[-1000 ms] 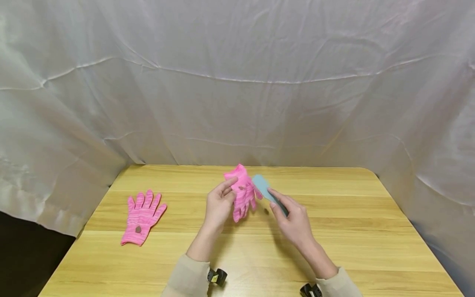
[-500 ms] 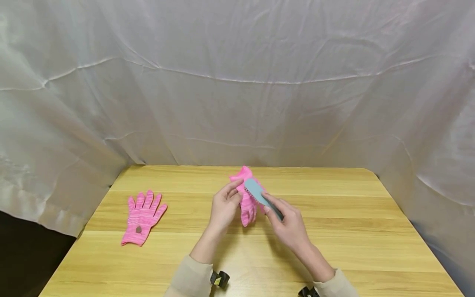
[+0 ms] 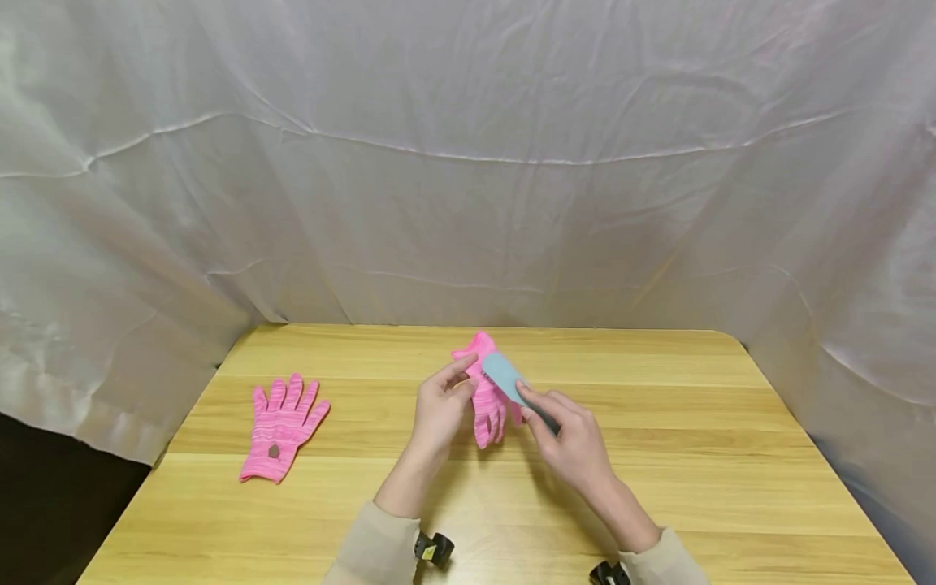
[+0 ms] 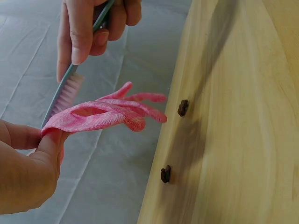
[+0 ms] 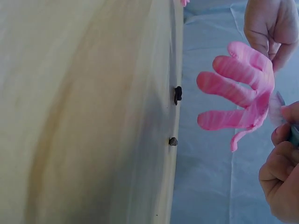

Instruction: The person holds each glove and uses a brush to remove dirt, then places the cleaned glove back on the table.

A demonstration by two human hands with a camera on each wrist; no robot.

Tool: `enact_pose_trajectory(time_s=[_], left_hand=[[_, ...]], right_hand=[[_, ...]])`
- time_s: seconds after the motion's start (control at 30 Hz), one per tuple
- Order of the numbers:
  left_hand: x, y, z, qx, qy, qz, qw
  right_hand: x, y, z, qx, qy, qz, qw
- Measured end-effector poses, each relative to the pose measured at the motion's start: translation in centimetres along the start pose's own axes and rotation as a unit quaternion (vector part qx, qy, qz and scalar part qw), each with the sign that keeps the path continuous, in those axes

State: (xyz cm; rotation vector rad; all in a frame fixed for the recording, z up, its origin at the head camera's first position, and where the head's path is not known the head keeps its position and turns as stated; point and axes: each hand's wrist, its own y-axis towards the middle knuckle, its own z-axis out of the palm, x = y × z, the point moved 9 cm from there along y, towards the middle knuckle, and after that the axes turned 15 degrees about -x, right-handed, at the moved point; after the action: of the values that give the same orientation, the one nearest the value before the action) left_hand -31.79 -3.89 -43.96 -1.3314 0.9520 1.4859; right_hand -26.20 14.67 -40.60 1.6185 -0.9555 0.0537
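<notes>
In the head view my left hand (image 3: 439, 410) pinches a pink knitted glove (image 3: 486, 410) near its cuff and holds it up over the table. The glove's fingers hang down and, in the left wrist view, droop to the side. My right hand (image 3: 576, 435) grips the dark handle of a blue-grey brush (image 3: 500, 376), thumb and fingers wrapped round it. Pale pink bristles (image 4: 70, 93) press against the glove near the cuff. The brush head covers part of the glove in the head view.
A second pink glove (image 3: 281, 426) lies flat at the table's left, with a brown spot (image 3: 274, 451) near its cuff. Two small dark brown lumps (image 4: 183, 108) sit on the wooden table (image 3: 695, 455) below the held glove. A grey curtain (image 3: 468, 203) hangs behind.
The brush has moved left onto the held glove, covering its brown spot in the head view. The left hand and glove have shifted slightly right. Over the last half second both hands barely move.
</notes>
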Motion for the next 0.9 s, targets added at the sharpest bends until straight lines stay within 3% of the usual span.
enact_pose_trajectory(time_s=[0.37, 0.9], left_hand=[[0.06, 0.15, -0.21, -0.010, -0.025, -0.030, 0.9992], [0.01, 0.16, -0.36, -0.023, -0.037, -0.037, 0.9983]], right_hand=[[-0.20, 0.19, -0.29, -0.005, -0.002, -0.006, 1.0000], [-0.24, 0.28, -0.48, -0.011, -0.002, -0.009, 0.9999]])
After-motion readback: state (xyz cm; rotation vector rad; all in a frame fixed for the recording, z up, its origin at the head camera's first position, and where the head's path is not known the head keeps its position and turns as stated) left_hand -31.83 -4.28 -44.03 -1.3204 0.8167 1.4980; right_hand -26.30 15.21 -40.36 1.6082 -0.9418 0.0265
